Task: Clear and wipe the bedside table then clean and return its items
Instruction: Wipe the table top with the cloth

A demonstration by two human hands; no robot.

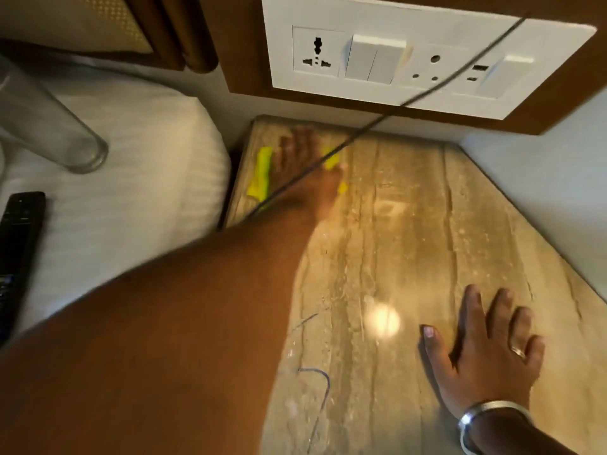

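Observation:
The bedside table (410, 224) has a glossy beige marble-patterned top. At its far left corner my left hand (305, 165) presses flat on a yellow cloth (261, 175); the hand is blurred and covers most of the cloth. My right hand (486, 349) rests flat on the table's near right part, fingers spread, holding nothing. A clear drinking glass (46, 126) lies on the white bed at the left. Below it on the bed lies a black remote control (18, 254).
A white switch and socket panel (427, 60) is on the wooden wall board behind the table. A thin dark cable (394, 113) runs diagonally from it over the table's far left corner. The white bed (147, 178) borders the table on the left, a pale wall (542, 178) on the right.

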